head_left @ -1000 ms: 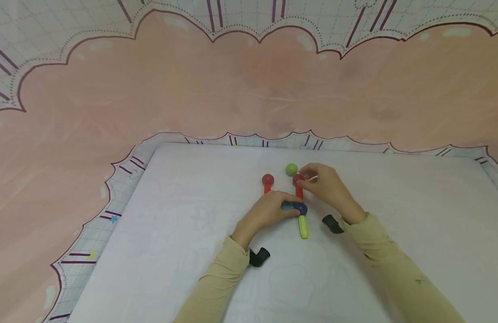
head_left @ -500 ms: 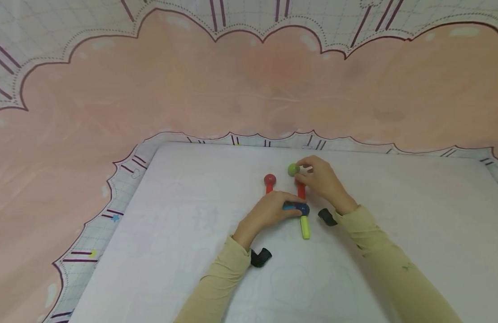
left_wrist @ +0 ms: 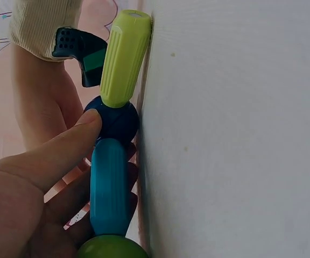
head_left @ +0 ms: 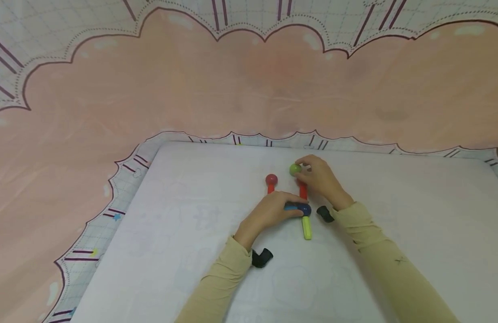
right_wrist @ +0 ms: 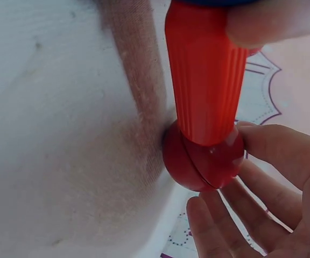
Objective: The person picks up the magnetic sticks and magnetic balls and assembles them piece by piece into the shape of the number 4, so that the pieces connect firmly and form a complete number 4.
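In the head view, my left hand (head_left: 269,208) pinches a dark blue ball (left_wrist: 114,121) with the thumb on its near side and fingers behind. A teal-blue rod (left_wrist: 109,183) runs from this ball to a green ball (left_wrist: 112,248) low in the left wrist view. Off its other side points a yellow-green rod (head_left: 307,228). A red rod (right_wrist: 209,75) links the blue ball to a red ball (right_wrist: 203,158). My right hand (head_left: 321,179) reaches over that red ball, thumb and index finger on either side of another green ball (head_left: 294,169).
A second red ball (head_left: 271,179) with a red rod (head_left: 271,189) lies left of the first, its lower part behind the left hand. All pieces lie on a white tabletop (head_left: 184,233). A peach patterned cloth (head_left: 233,89) is behind. Black devices (head_left: 262,258) sit at both wrists.
My right hand has shifted slightly left and away, from the red ball to the green ball, then barely moves. The left hand keeps its hold on the blue ball.
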Tool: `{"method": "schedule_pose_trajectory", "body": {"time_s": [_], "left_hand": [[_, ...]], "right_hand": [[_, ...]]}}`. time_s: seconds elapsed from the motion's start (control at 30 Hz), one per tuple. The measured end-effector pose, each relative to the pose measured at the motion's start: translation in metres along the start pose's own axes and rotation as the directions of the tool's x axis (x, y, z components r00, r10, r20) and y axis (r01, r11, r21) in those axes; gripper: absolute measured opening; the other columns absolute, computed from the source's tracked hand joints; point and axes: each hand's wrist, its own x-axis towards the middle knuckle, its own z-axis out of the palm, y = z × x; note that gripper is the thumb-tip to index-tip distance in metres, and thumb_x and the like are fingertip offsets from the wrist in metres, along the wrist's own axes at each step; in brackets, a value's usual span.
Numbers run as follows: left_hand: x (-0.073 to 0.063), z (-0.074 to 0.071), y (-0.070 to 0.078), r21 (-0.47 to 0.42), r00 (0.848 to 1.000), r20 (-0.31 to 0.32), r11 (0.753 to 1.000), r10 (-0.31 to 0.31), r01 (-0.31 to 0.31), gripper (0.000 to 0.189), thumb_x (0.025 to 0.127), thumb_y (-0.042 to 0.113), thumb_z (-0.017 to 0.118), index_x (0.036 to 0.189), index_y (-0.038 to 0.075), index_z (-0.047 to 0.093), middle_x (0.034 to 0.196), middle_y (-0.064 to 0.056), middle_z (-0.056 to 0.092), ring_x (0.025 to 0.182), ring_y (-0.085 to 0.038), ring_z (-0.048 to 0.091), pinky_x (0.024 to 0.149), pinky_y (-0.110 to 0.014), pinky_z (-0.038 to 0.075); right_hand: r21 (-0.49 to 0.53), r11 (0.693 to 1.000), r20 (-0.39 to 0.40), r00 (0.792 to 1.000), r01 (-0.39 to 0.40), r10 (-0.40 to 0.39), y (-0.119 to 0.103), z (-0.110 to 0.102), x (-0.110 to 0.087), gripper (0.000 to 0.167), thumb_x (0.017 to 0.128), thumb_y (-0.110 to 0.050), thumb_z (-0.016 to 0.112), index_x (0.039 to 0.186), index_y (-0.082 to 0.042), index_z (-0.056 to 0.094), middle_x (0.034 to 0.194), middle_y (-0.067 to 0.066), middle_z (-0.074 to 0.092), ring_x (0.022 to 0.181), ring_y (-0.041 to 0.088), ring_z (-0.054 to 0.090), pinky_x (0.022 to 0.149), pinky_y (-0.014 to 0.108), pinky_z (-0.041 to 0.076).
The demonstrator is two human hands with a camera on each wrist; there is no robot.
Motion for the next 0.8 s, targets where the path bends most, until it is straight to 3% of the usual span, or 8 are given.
{"method": "schedule_pose_trajectory", "body": {"time_s": [0.8], "left_hand": [[-0.0016,-0.0003,0.0006,-0.001,1.0,-0.009,1.0,0.007,-0.007,0.032,0.092,0.029,0.071,0.124,0.024,0.071,0.123,0.009,0.069,0.116,-0.007,0.061,0.102,-0.025,0.047]], "right_hand": [[0.11,0.993,-0.01,0.998,-0.053,0.055,0.0047,0.0061,0.009,0.033,0.093,-0.009,0.067,0.123,0.004,0.061,0.126,0.022,0.062,0.113,0.038,0.063,0.097,0.049,0.053]]}}
